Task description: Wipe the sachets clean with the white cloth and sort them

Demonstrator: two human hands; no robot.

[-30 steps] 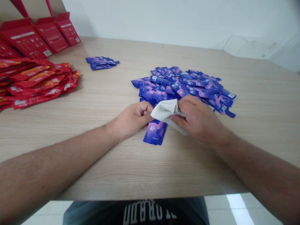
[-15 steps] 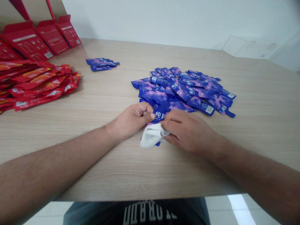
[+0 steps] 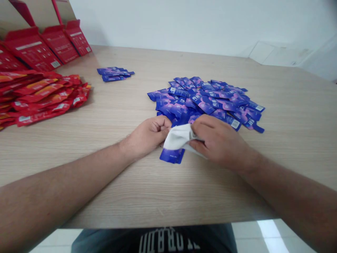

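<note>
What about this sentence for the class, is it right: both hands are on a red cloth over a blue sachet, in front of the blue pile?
No: the cloth is white, not red. The head view shows the left hand and right hand on the cloth over a blue sachet, in front of the blue pile.

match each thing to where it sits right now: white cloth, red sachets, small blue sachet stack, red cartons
Things:
1. white cloth
2. red sachets
3. small blue sachet stack
4. red cartons

Places:
a. heaped at the left edge of the table
b. standing up at the table's far left corner
c. between the left hand and the right hand
d. lying near the table's far edge

Pairs: 1-c, 2-a, 3-d, 4-b
</note>
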